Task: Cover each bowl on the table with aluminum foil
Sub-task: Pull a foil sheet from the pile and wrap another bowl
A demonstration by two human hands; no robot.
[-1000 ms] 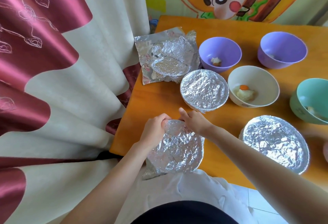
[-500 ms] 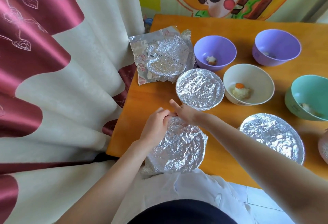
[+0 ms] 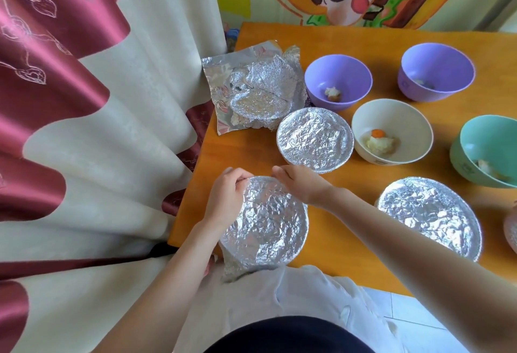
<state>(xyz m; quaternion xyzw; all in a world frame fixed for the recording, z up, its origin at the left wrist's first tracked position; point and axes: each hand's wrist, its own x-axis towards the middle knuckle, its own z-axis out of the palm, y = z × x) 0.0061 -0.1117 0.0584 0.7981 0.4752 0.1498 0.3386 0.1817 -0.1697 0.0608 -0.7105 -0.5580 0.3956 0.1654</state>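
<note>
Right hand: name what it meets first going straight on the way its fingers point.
Probably the left hand, gripping the rim of the foil-covered bowl just ahead; depth is unclear, so it may pass beyond.

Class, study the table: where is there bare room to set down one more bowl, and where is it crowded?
Bare wood lies between the nearest foil-covered bowl and the large foil-covered bowl, and on the table beyond the left purple bowl and right purple bowl. It is crowded among the small foil-covered bowl, cream bowl and teal bowl.
</note>
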